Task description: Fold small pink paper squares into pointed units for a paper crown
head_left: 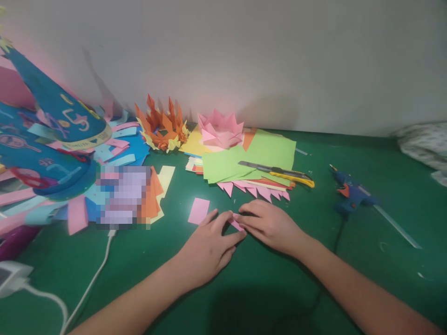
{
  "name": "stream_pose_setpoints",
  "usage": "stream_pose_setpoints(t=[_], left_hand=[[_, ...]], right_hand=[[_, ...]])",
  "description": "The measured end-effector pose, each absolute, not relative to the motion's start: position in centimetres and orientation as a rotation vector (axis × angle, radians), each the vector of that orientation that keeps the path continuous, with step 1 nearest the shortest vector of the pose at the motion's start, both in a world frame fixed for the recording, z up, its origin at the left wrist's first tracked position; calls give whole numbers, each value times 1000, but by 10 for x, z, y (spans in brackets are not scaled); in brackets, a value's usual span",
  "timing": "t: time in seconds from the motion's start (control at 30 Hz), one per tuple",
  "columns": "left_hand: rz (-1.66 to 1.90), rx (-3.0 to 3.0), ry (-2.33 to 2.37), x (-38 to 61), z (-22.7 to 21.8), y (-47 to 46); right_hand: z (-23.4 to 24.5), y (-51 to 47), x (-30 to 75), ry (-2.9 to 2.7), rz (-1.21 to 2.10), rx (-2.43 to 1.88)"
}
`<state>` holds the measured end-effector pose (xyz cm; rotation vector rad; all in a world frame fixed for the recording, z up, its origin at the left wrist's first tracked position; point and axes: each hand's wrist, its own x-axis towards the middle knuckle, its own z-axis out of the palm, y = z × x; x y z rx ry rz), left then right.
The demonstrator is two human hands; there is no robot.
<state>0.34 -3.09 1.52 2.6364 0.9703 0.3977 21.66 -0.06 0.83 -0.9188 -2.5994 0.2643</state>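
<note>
My left hand (211, 242) and my right hand (270, 223) meet at the middle of the green table, fingertips closed on a small piece of pink paper (236, 222). Fingers cover much of this piece, so whether it is folded I cannot tell. Just left of it, a flat pink paper rectangle (199, 211) lies by my left fingertips. Beyond my hands sits a stack of light green paper (223, 163), with pink paper points (251, 190) jutting from under its near edge. A yellow utility knife (293, 177), its blade out, rests on the stack.
At the right lies a blue glue gun (356, 193) with a clear glue stick (398, 227) protruding. A pink paper crown (220, 129) and an orange one (163, 128) stand near the wall. Blue decorated cone hats (52, 88) crowd the left, beside a white cable (101, 270).
</note>
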Motion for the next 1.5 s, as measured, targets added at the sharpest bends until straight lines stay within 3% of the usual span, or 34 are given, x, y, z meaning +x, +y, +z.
stream_pose_setpoints(t=[0.3, 0.77, 1.17, 1.5], left_hand=[[358, 2641, 945, 3, 15, -30], [353, 2671, 940, 3, 15, -30], [568, 2476, 1028, 5, 14, -29], [533, 2484, 1002, -4, 13, -16]], right_hand=[[7, 2, 217, -2482, 395, -934], [5, -2, 219, -2480, 241, -963], [14, -3, 215, -2433, 574, -1065], [9, 6, 218, -2516, 530, -853]])
